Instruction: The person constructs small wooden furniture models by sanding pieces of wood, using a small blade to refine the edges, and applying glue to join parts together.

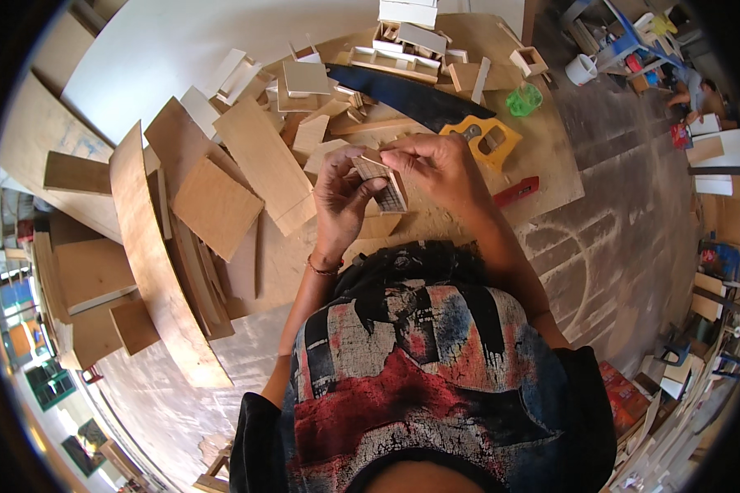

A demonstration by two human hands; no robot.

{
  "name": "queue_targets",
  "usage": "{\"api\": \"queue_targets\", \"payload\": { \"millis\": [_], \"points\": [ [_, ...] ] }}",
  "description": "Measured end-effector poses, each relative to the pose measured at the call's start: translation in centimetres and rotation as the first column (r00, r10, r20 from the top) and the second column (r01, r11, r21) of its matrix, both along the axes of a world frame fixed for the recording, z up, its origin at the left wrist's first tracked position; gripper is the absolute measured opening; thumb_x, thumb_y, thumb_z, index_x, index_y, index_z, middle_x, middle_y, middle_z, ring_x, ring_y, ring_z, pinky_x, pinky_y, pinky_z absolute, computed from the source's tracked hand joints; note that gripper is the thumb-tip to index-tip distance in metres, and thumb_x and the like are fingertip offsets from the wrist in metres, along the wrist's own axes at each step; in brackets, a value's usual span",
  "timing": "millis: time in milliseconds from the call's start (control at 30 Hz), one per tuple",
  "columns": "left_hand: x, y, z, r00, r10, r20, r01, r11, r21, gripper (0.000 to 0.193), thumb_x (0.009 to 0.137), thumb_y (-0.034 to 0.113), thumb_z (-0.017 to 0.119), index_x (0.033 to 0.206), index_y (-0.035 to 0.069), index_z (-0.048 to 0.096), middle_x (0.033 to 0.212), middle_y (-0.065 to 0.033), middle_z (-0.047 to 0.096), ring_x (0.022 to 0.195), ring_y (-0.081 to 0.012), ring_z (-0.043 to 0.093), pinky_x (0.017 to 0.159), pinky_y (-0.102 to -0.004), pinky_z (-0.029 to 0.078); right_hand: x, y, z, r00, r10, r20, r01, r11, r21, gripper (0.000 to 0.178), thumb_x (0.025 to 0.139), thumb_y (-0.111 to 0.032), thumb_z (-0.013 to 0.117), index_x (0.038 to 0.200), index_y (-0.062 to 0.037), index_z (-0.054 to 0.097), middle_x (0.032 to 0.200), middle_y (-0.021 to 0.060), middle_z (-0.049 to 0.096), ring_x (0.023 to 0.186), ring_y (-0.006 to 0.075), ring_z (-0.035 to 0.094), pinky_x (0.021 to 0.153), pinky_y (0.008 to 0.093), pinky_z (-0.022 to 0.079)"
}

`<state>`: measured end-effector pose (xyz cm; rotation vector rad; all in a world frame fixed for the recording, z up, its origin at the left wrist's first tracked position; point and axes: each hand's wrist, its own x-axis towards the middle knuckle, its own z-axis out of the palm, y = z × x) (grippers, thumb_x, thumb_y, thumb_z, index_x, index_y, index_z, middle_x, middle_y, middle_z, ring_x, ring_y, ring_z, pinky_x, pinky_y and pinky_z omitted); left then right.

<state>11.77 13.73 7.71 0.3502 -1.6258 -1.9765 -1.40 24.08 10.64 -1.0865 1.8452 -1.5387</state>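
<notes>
In front of my chest, above the near side of the worktable, a small wooden piece with grid-like lines on its face is held tilted. My left hand grips it from the left, thumb across its face and fingers behind. My right hand is at its upper right edge, with thumb and fingertips pinched together; whatever they pinch is too small or hidden to make out. Just beyond the right hand lies a handsaw with a dark blade and a yellow handle.
Wooden boards and offcuts pile up on the worktable to the left. Small box-like wooden pieces stand at the back. A green plastic item and a red tool lie right. Another person is far right.
</notes>
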Motion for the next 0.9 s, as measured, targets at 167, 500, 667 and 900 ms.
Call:
{"api": "queue_targets", "payload": {
  "millis": [167,500,667,900],
  "points": [
    [0.2,-0.5,-0.2,0.999,-0.042,0.0,0.042,0.991,0.13,0.047,0.075,-0.008,0.063,0.115,0.007,0.044,0.106,-0.0091,0.056,0.095,-0.0172,0.057,0.078,-0.0278,0.049,-1.8,0.0,0.8,0.953,0.188,0.236,-0.196,0.981,0.01,0.027,0.084,-0.024,0.061,0.087,0.0021,0.067,0.071,0.0112,0.066,0.065,0.0044,0.054,0.059,0.0228,0.045],
    [0.5,-0.8,0.4,0.969,-0.143,-0.203,0.199,0.936,0.291,0.047,0.071,-0.009,0.066,0.111,0.008,0.047,0.1,-0.0058,0.055,0.09,-0.0149,0.057,0.081,-0.0294,0.048,-2.1,0.2,1.0,0.915,0.402,0.043,-0.381,0.893,-0.237,0.017,0.08,-0.012,0.065,0.091,0.0007,0.066,0.09,0.007,0.065,0.065,0.0085,0.058,0.055,0.0217,0.045],
    [0.7,-1.1,2.0,0.97,-0.161,-0.182,0.169,0.985,0.034,0.045,0.072,-0.011,0.064,0.109,0.006,0.046,0.102,-0.0071,0.054,0.092,-0.0167,0.058,0.08,-0.0305,0.05,-0.7,1.8,3.7,0.957,0.232,-0.176,-0.26,0.953,-0.155,0.022,0.072,-0.012,0.071,0.092,-0.002,0.067,0.09,0.0093,0.065,0.08,0.0178,0.062,0.069,0.0269,0.048],
    [0.8,-0.5,3.4,0.984,-0.128,-0.127,0.109,0.984,-0.143,0.042,0.075,-0.013,0.06,0.112,0.003,0.047,0.105,-0.0083,0.053,0.094,-0.0167,0.058,0.078,-0.0285,0.051,1.2,2.1,3.6,0.969,0.003,-0.247,-0.059,0.975,-0.216,0.024,0.069,-0.012,0.073,0.088,-0.0005,0.065,0.089,0.0096,0.065,0.079,0.0219,0.064,0.069,0.0294,0.05]
  ]
}}
